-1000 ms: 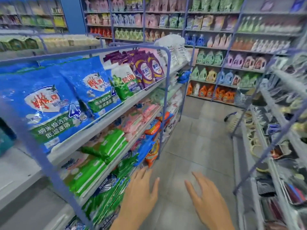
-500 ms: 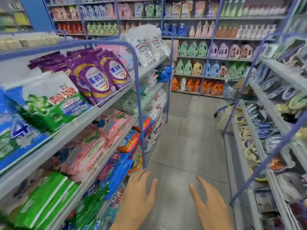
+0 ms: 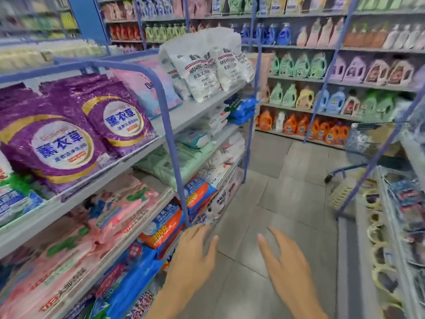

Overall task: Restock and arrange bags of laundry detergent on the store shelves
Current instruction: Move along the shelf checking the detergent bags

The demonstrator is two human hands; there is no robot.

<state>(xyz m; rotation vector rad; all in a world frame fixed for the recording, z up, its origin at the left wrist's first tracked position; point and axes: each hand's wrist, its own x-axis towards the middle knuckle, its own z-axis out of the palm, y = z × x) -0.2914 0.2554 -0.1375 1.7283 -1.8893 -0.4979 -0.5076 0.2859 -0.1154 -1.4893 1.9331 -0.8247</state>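
Note:
Both my hands hang in front of me over the aisle floor, holding nothing. My left hand has straight fingers and hovers beside the lower shelves on the left. My right hand is spread, a little apart from it. On the left rack, purple detergent bags lean on the upper shelf, with a pink bag and white washing-powder bags farther along. Pink bags, orange bags and blue bags fill the lower shelves.
A blue metal upright of the rack stands just ahead of my left hand. Bottles of liquid detergent line the far wall. A shopping cart stands at the right. A low shelf of small goods runs along the right. The grey tiled aisle lies between.
The view has moved forward along the aisle: the blue and green bags slid out to the left and the purple and white bags came close. Both hands stay empty and spread.

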